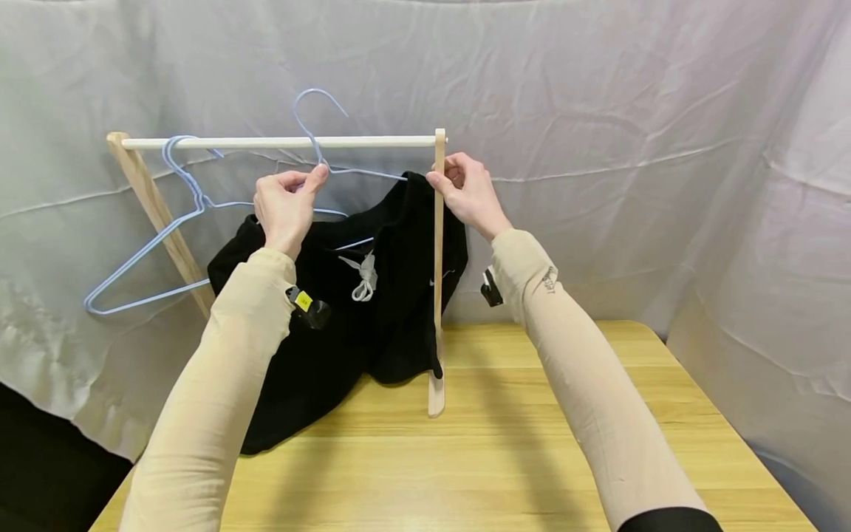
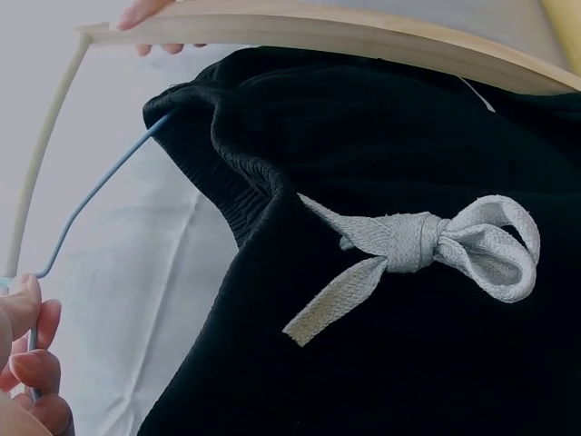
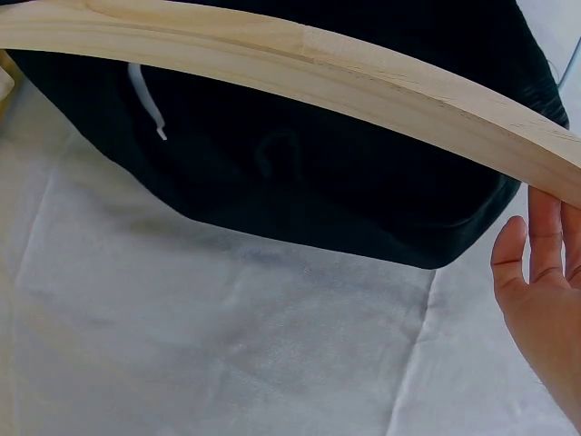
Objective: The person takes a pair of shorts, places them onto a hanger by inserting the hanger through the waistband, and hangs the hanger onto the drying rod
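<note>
My left hand (image 1: 287,205) pinches a light blue hanger (image 1: 366,173) just below its hook, which rises above the rack's white rod. The hanger's right arm runs into the waistband of black shorts (image 1: 332,295), which hang down to the table. A white drawstring (image 2: 418,241) is tied in a bow at the waist. At the rack's right wooden post (image 1: 439,244), my right hand (image 1: 468,191) holds the upper part between thumb and fingers. In the right wrist view its fingers (image 3: 545,236) pass behind the post, so their tips are hidden there.
More blue hangers (image 1: 142,258) hang on the white rod (image 1: 266,142) at the left, near the left wooden post (image 1: 153,199). The wooden table (image 1: 532,414) spreads beneath, and a pale grey curtain (image 1: 598,111) stands behind the rack.
</note>
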Motion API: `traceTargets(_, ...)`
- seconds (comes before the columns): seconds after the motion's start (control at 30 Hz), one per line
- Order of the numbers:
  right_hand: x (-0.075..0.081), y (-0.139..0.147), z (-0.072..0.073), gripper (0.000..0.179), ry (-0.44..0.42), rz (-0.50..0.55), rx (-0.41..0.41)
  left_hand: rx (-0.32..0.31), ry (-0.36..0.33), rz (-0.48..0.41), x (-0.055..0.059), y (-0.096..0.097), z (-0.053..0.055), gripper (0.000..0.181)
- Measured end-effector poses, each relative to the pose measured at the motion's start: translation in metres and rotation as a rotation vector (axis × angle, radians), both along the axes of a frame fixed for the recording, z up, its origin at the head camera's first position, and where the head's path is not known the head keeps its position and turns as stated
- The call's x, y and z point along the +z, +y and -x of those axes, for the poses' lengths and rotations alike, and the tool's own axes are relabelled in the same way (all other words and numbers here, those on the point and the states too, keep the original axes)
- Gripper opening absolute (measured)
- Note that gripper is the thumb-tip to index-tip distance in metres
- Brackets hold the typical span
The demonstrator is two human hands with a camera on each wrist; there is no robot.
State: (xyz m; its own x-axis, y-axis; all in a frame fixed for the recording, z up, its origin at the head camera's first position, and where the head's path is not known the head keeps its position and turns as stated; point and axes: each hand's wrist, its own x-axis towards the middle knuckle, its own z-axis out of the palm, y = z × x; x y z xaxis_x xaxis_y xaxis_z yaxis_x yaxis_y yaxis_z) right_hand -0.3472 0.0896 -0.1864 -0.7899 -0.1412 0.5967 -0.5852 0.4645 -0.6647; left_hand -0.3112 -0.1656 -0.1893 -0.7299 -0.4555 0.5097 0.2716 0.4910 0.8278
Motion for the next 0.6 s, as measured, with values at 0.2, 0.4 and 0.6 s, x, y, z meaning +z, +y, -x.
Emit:
traceTargets(0.2, 0.001, 0.0, 0.0, 0.027, 0.005, 0.005, 0.004, -0.008, -0.01, 0.005, -0.005, 0.001, 0.001, 0.039)
traceTargets(0.4, 0.001, 0.001, -0.001, 0.027, 0.002, 0.004, -0.003, -0.025, -0.029, 0.01, -0.009, 0.003, 0.002, 0.04)
traceTargets(0.6, 0.0, 0.002, 0.0, 0.027, 0.009, 0.002, -0.005, -0.038, -0.05, 0.005, -0.014, 0.004, 0.003, 0.043)
